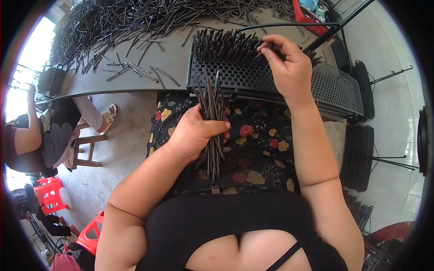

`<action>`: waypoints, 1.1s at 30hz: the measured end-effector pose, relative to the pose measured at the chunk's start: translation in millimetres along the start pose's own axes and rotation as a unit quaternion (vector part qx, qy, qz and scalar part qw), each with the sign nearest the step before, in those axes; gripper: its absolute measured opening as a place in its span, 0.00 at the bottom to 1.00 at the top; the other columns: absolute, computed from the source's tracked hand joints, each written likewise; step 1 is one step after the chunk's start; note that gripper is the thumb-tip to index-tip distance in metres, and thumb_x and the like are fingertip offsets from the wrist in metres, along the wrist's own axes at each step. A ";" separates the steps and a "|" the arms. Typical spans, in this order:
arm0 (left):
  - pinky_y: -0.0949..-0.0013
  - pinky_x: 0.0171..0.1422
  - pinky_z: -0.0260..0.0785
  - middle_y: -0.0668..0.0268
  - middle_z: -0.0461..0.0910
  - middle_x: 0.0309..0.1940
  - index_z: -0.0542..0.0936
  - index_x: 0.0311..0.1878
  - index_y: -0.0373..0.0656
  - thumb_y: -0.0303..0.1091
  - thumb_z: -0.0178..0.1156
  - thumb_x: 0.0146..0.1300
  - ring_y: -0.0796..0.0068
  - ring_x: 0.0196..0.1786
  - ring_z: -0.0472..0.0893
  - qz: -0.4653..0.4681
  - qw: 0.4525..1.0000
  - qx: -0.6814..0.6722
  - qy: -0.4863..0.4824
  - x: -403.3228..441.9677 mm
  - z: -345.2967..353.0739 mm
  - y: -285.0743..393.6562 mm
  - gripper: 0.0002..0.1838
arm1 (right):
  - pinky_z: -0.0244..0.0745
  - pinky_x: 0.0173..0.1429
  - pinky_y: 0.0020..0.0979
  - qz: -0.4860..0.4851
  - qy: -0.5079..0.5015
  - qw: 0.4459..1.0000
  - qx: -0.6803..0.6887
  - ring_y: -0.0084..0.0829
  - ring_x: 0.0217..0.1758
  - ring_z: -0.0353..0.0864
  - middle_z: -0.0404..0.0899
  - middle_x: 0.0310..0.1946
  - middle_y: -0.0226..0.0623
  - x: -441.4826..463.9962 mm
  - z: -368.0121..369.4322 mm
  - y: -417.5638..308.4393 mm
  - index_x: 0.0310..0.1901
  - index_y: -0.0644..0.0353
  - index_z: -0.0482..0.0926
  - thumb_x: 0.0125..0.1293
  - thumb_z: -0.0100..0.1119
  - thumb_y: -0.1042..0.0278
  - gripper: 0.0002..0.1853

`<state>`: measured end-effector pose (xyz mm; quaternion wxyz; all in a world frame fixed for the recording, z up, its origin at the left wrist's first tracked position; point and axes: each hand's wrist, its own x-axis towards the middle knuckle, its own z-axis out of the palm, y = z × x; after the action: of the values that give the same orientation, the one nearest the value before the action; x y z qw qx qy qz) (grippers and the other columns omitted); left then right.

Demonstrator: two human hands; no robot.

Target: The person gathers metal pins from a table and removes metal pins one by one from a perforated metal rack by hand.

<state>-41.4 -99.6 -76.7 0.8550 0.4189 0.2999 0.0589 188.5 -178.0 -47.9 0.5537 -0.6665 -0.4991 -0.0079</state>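
A bundle of thin dark rods (212, 108) stands roughly upright in my left hand (196, 131), the thumb across its front, just before the near edge of a black perforated rack (230, 77). Many dark rods (226, 45) stand packed in the rack's far rows, while its nearer holes show bare. Over the rack's right part is my right hand (289, 67), thumb and forefinger pinched at the right end of the standing rods. What lies between those fingertips is too small to make out.
A large heap of loose rods (135, 22) covers the table's far left. A black bar (289, 24) crosses above the rack. Another perforated rack (339, 86) extends right. At the left a person (36, 131) sits by a wooden stool (90, 149); red stools (50, 194) stand lower left.
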 end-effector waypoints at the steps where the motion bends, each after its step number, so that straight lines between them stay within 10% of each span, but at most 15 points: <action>1: 0.69 0.36 0.77 0.64 0.79 0.34 0.76 0.51 0.35 0.20 0.67 0.57 0.73 0.31 0.81 0.000 1.000 0.000 0.001 -0.1 0.0 0.2 0.18 | 0.79 0.51 0.20 0.016 -0.011 1.000 -0.004 0.20 0.43 0.84 0.85 0.39 0.33 -0.8 0.1 0.4 0.50 0.67 0.81 0.67 0.61 0.84 0.11; 8: 0.69 0.36 0.77 0.64 0.79 0.34 0.76 0.50 0.35 0.20 0.67 0.57 0.73 0.30 0.81 -0.002 1.000 0.001 -0.003 1.0 -0.2 -1.2 0.17 | 0.67 0.69 0.42 -0.110 -0.043 0.972 -0.204 0.40 0.72 0.72 0.87 0.52 0.27 10.0 4.9 20.4 0.50 0.50 0.87 0.69 0.62 0.61 0.12; 18: 0.69 0.34 0.77 0.64 0.80 0.33 0.76 0.48 0.35 0.19 0.68 0.56 0.72 0.29 0.81 0.003 1.000 -0.012 0.007 -1.6 3.8 2.5 0.16 | 0.67 0.73 0.39 -0.098 -0.048 0.949 -0.297 0.45 0.73 0.71 0.85 0.56 0.35 8.4 -0.6 14.2 0.54 0.54 0.85 0.69 0.63 0.67 0.13; 21: 0.69 0.34 0.76 0.64 0.80 0.32 0.76 0.48 0.35 0.19 0.68 0.56 0.72 0.29 0.81 0.013 0.999 -0.028 0.019 -4.4 5.6 6.0 0.17 | 0.73 0.65 0.40 -0.079 -0.013 0.990 -0.114 0.40 0.66 0.78 0.85 0.55 0.37 -0.8 1.5 1.3 0.51 0.54 0.86 0.63 0.70 0.63 0.15; 23: 0.69 0.34 0.76 0.64 0.80 0.33 0.77 0.47 0.35 0.19 0.68 0.55 0.72 0.29 0.81 0.053 0.998 -0.033 0.006 -2.9 10.8 7.0 0.16 | 0.75 0.62 0.38 0.030 -0.043 0.987 0.152 0.38 0.62 0.79 0.80 0.59 0.44 -12.5 18.5 -31.5 0.65 0.59 0.75 0.54 0.79 0.62 0.36; 26: 0.69 0.35 0.76 0.63 0.82 0.36 0.75 0.51 0.35 0.19 0.68 0.54 0.73 0.31 0.82 0.095 0.994 0.017 -0.048 1.8 22.0 3.9 0.20 | 0.74 0.62 0.36 0.066 -0.123 0.983 0.120 0.40 0.63 0.77 0.60 0.73 0.50 -23.3 38.7 -60.5 0.79 0.58 0.45 0.42 0.85 0.69 0.67; 30: 0.67 0.45 0.77 0.63 0.83 0.38 0.79 0.48 0.35 0.19 0.69 0.52 0.69 0.41 0.83 0.142 0.988 0.052 -0.044 -4.4 31.6 -5.2 0.19 | 0.79 0.53 0.32 0.138 -0.127 0.966 0.178 0.32 0.54 0.81 0.73 0.64 0.49 -35.8 49.7 -75.0 0.77 0.60 0.51 0.52 0.76 0.75 0.54; 33: 0.67 0.54 0.77 0.62 0.82 0.45 0.76 0.55 0.33 0.17 0.67 0.53 0.71 0.50 0.82 0.018 0.993 0.022 -0.115 -7.3 8.4 -2.5 0.24 | 0.80 0.51 0.28 0.245 -0.226 0.897 0.292 0.26 0.46 0.83 0.83 0.46 0.42 -45.5 49.7 -66.9 0.60 0.67 0.73 0.64 0.65 0.78 0.23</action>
<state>-43.0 -109.5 -71.3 0.8732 0.4469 0.1936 0.0189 93.6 -178.3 -43.9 0.5802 -0.5604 -0.4111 0.4247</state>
